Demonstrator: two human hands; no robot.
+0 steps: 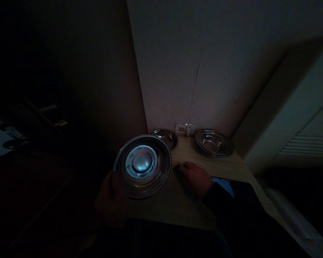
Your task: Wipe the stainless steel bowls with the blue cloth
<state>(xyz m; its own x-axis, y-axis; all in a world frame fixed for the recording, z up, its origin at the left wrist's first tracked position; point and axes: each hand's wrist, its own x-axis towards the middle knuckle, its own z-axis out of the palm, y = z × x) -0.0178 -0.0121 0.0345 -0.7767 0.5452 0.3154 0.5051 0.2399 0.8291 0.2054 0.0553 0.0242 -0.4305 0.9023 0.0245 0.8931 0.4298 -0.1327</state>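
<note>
In the dim light my left hand (113, 195) grips the lower left rim of a round, shiny metal dish (142, 168). The dish is tilted up above the table, with a raised ring and small marks around its centre. My right hand (196, 177) is closed just right of the dish, apart from it. Bunched in its fingers is a dark cloth (177, 170), mostly hidden by the hand and shadow. Behind the held dish another metal dish (172, 138) lies by the wall, partly covered. A stack of metal dishes (214, 145) sits at the back right.
The wooden table (190, 154) stands against a pale wall. A socket plate (185, 129) with a red switch is set just above its back edge. Below my right forearm lies a dark flat thing with a bluish glowing patch (223, 185). A pale panelled surface rises at the right.
</note>
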